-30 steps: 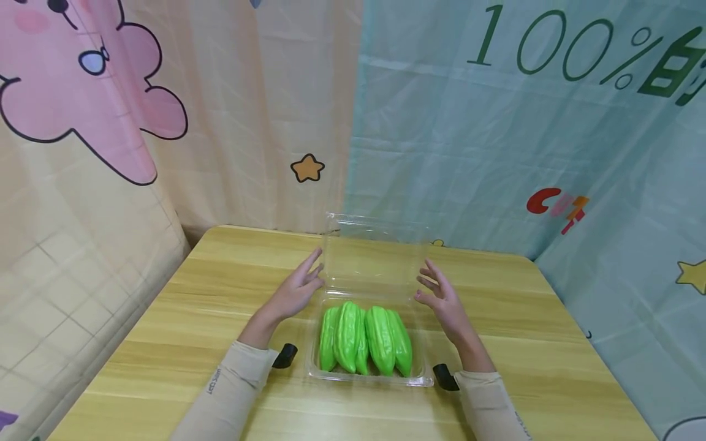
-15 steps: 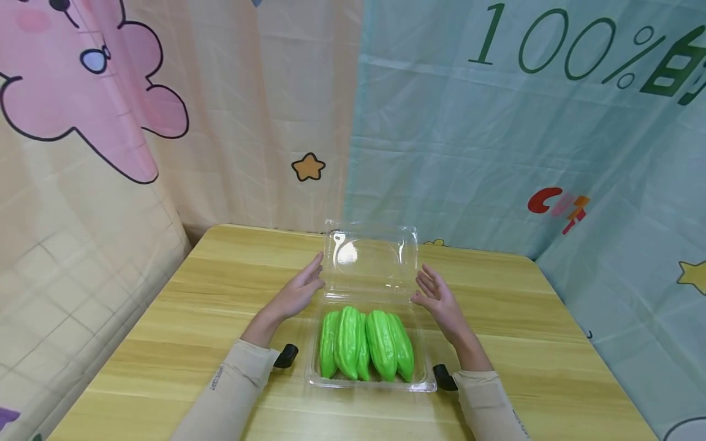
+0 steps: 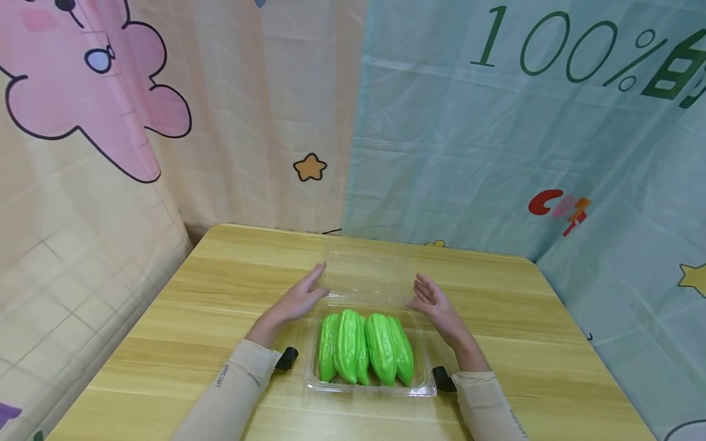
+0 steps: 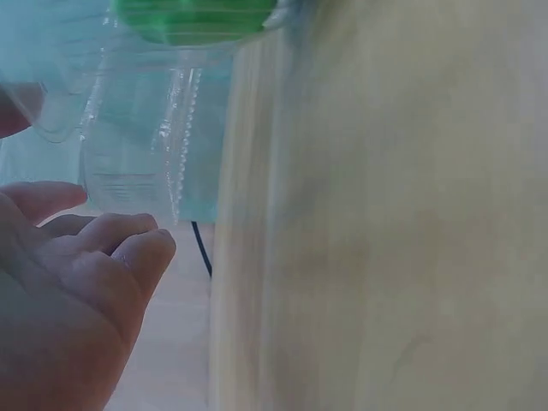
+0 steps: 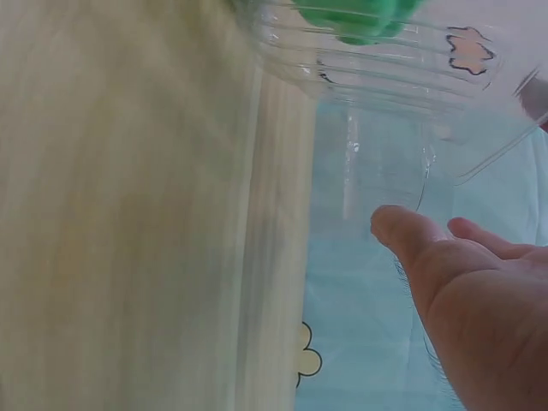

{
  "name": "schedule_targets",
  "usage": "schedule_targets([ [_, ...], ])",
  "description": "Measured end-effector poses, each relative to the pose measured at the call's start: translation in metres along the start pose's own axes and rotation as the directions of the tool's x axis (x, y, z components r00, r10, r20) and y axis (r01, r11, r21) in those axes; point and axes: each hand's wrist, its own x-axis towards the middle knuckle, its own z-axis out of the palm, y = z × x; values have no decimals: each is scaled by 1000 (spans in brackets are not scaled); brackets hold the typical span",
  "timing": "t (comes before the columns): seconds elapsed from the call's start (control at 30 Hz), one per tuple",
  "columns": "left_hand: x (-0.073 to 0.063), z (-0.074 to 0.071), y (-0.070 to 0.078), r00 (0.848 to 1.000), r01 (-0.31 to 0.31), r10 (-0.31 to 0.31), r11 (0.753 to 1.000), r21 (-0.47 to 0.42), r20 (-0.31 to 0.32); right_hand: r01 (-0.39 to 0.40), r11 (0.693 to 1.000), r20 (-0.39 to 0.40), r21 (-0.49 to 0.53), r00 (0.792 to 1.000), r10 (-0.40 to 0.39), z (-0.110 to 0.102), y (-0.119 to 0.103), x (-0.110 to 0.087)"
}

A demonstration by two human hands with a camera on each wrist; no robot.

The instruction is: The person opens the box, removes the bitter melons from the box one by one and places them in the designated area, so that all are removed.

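Observation:
A clear plastic clamshell box (image 3: 369, 390) sits on the wooden table, its lid (image 3: 366, 275) folded back behind the tray. Several bright green ridged fruits (image 3: 380, 349), like star fruit, lie side by side in the tray. My left hand (image 3: 298, 300) is beside the lid's left edge near the hinge, fingers extended, thumb apart. On the opposite side, my right hand (image 3: 436, 304) has relaxed fingers close to the lid's right edge. In the left wrist view, fingertips (image 4: 145, 235) overlap the clear plastic; in the right wrist view, fingertips (image 5: 394, 223) are right at its edge.
The wooden table (image 3: 193, 343) extends on both sides of the box. Behind it hangs a printed curtain (image 3: 441, 153) with a thin dark cord (image 3: 333, 231) at the table's back edge. Black wrist mounts (image 3: 287, 358) stick out beside the box.
The lid has tipped back and down, its top edge now lower in the head view. Both hands have moved slightly toward the person, staying at the lid's sides.

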Motion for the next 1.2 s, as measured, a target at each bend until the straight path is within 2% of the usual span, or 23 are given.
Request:
schedule_targets([
  [0.23, 1, 3, -11, 999, 38, -38, 999, -27, 8, -41, 998, 28, -48, 999, 42, -1, 4, -2],
  [0.5, -1, 1, -9, 997, 72, -72, 997, -2, 23, -47, 997, 30, -61, 998, 49, -2, 7, -3],
  [0.6, -3, -6, -7, 997, 61, -61, 998, 3, 50, -56, 995, 16, -82, 998, 58, -3, 6, -2],
  [0.8, -15, -30, -2, 991, 36, -36, 999, 5, 131, -89, 981, 2, -175, 996, 91, -10, -6, -5],
  [0.9, -23, -40, 5, 980, 23, -37, 997, 74, 194, -125, 958, 18, -258, 991, 134, -15, -17, -10],
  [0.97, -28, -45, 11, 968, -2, -35, 989, 150, 249, -153, 938, 32, -312, 985, 171, -18, -24, -14],
  [1.1, -37, -50, 22, 943, 5, -103, 955, 297, 315, -160, 910, 106, -383, 971, 215, -23, -33, -22],
  [1.2, -42, -52, 28, 928, 53, -179, 932, 360, 328, -135, 901, 176, -413, 959, 224, -26, -38, -26],
])
